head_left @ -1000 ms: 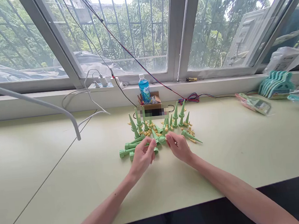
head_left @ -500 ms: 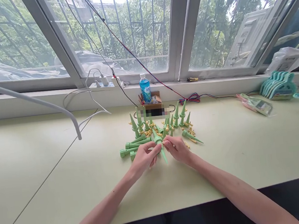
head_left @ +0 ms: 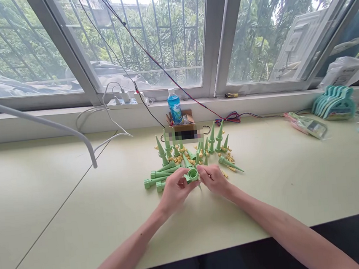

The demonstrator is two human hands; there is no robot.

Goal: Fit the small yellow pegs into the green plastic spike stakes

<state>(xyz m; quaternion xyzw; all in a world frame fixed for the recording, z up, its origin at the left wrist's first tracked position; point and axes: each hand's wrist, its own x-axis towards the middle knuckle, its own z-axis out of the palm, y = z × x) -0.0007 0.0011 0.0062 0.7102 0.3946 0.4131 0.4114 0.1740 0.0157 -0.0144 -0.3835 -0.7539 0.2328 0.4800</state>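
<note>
My left hand [head_left: 178, 188] is closed round a green plastic watering spike [head_left: 192, 174], gripping it by its side. The spike's round hollow end faces up toward me, and its thin tip shows below the fingers. Fingers pinched, my right hand [head_left: 213, 177] is at the right side of the same spike. Whatever lies between those fingertips is hidden. Just beyond both hands, several more green spikes stand upright [head_left: 211, 139] among small yellow valve pieces [head_left: 178, 160]. Other spikes lie on their sides [head_left: 154, 182] to the left, and one lying spike [head_left: 231, 164] is at the right.
A bottle of blue liquid [head_left: 174, 107] stands by a small cardboard box [head_left: 182, 127] behind the spikes. Coiled wire [head_left: 230, 117] lies near the sill. Teal hangers [head_left: 335, 101] and a bagged item [head_left: 308, 125] are at the right. A white tube [head_left: 54, 121] reaches in from the left.
My left hand has turned the watering spike, so its hollow end now faces me instead of its side and long tip. My right hand has stayed almost in place beside it.
</note>
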